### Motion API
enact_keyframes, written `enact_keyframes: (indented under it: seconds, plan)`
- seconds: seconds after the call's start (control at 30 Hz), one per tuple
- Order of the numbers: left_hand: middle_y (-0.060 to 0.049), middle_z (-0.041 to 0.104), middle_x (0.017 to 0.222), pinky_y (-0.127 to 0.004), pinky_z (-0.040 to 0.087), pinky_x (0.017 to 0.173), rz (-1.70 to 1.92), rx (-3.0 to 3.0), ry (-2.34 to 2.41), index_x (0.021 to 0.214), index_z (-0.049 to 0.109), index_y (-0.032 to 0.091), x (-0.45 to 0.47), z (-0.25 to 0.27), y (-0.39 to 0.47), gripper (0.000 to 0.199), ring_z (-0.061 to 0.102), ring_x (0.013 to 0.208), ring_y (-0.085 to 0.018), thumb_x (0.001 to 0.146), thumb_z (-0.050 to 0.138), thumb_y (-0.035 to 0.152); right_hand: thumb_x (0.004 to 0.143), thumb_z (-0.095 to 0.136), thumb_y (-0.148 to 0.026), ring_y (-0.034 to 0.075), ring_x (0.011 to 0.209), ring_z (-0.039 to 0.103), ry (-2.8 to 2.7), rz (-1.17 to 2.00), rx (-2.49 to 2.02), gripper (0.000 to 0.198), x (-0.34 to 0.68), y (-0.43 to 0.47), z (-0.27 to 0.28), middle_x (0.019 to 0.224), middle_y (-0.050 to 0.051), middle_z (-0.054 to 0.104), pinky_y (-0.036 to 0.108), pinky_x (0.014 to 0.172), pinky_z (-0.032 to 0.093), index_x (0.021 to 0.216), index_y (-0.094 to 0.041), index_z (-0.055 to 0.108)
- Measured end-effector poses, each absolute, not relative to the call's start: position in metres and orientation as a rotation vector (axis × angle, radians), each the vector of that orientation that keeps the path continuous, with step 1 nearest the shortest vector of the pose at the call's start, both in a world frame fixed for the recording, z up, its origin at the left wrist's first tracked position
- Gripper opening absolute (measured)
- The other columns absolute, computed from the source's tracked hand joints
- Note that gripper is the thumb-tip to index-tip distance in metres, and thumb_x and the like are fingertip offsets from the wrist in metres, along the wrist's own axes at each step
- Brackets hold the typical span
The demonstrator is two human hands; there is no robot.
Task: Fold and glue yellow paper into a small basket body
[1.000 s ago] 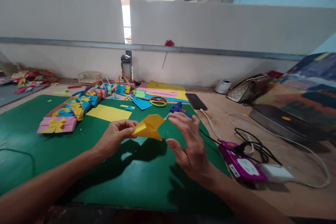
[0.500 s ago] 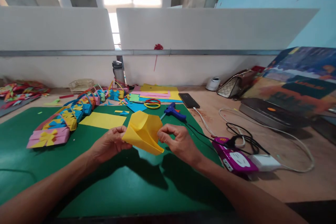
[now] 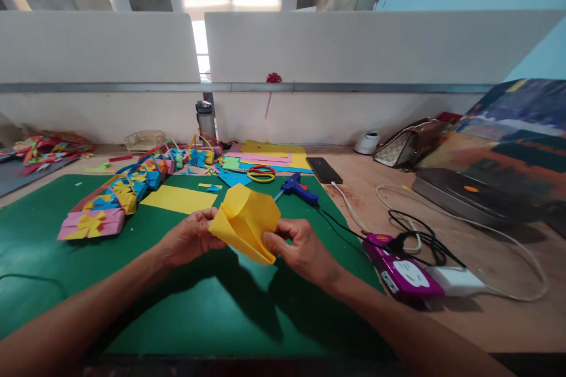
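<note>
A folded piece of yellow paper (image 3: 245, 218), opened out like a small box or pouch, is held above the green mat (image 3: 186, 312). My left hand (image 3: 194, 238) pinches its left edge. On the right side, my right hand (image 3: 298, 247) grips the paper's edge, thumb in front. Just behind the paper lies a blue glue gun (image 3: 298, 188), its nozzle partly hidden. A flat yellow sheet (image 3: 177, 199) rests beyond my left hand. To the left runs a row of small paper baskets with bows, a pink basket (image 3: 92, 225) nearest me.
Scissors (image 3: 260, 174) lie by stacked coloured paper (image 3: 300, 156). A phone (image 3: 325, 170) is plugged into a white cable. A purple power strip (image 3: 402, 271) with tangled cords sits at right, near a dark case (image 3: 469, 197). A bottle (image 3: 205, 118) stands at the back.
My right hand has moved in and closed on the paper's right side, pressing the front flap inward. The camera view has shifted slightly left.
</note>
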State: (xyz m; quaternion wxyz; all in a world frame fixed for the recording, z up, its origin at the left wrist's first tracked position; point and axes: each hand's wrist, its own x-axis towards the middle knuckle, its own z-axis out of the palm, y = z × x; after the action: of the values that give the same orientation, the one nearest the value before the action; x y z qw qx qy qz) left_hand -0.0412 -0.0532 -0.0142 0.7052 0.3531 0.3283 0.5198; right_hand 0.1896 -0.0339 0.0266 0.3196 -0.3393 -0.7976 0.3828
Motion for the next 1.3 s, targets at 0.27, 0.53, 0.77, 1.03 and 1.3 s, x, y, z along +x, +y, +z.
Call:
enact_keyframes:
  seconds: [0.27, 0.53, 0.77, 1.03, 1.3]
  plan:
    - [-0.008, 0.062, 0.1, -0.032, 0.048, 0.078, 1.414, 1.614, 1.455, 0.095, 0.061, 0.017, -0.033, -0.001, -0.064, 0.022, 0.058, 0.093, -0.021, 0.078, 0.059, 0.03, 0.077, 0.049, -0.025, 0.008, 0.046, 0.042, -2.032, 0.676, -1.14, 0.028, 0.186, -0.031, 0.016, 0.048, -0.003, 0.047, 0.021, 0.044, 0.029, 0.05, -0.017, 0.045]
    - [-0.01, 0.06, 0.107, -0.04, 0.04, 0.09, 1.26, 2.448, 1.256, 0.089, 0.061, 0.018, -0.008, -0.008, -0.082, 0.022, 0.05, 0.103, -0.024, 0.072, 0.067, 0.031, 0.078, 0.049, -0.023, 0.009, 0.046, 0.045, -2.064, 0.77, -1.135, 0.023, 0.182, -0.034, 0.008, 0.05, -0.003, 0.051, 0.021, 0.044, 0.031, 0.056, -0.017, 0.049]
    - [-0.005, 0.061, 0.083, -0.038, 0.036, 0.083, 1.022, 2.407, 1.429, 0.075, 0.063, 0.018, 0.0, -0.014, -0.08, 0.018, 0.051, 0.082, -0.019, 0.083, 0.052, 0.031, 0.081, 0.049, -0.026, 0.01, 0.048, 0.048, -2.083, 0.817, -1.012, 0.024, 0.18, -0.042, 0.009, 0.051, -0.003, 0.054, 0.021, 0.048, 0.035, 0.058, -0.019, 0.047]
    - [-0.001, 0.055, 0.067, -0.03, 0.036, 0.074, 0.942, 2.137, 1.381, 0.061, 0.057, 0.017, 0.001, -0.007, -0.083, 0.034, 0.048, 0.072, -0.015, 0.088, 0.037, 0.025, 0.087, 0.045, -0.029, 0.01, 0.053, 0.051, -2.095, 0.889, -0.924, 0.029, 0.182, -0.04, 0.011, 0.056, -0.002, 0.055, 0.022, 0.054, 0.038, 0.06, -0.018, 0.052]
    - [0.002, 0.046, 0.056, -0.026, 0.036, 0.065, 0.981, 1.982, 1.325, 0.056, 0.053, 0.016, 0.001, -0.005, -0.084, 0.034, 0.043, 0.062, -0.013, 0.085, 0.04, 0.027, 0.082, 0.051, -0.037, 0.011, 0.055, 0.05, -2.104, 0.895, -0.866, 0.026, 0.182, -0.042, 0.011, 0.059, -0.002, 0.056, 0.022, 0.054, 0.04, 0.066, -0.018, 0.055]
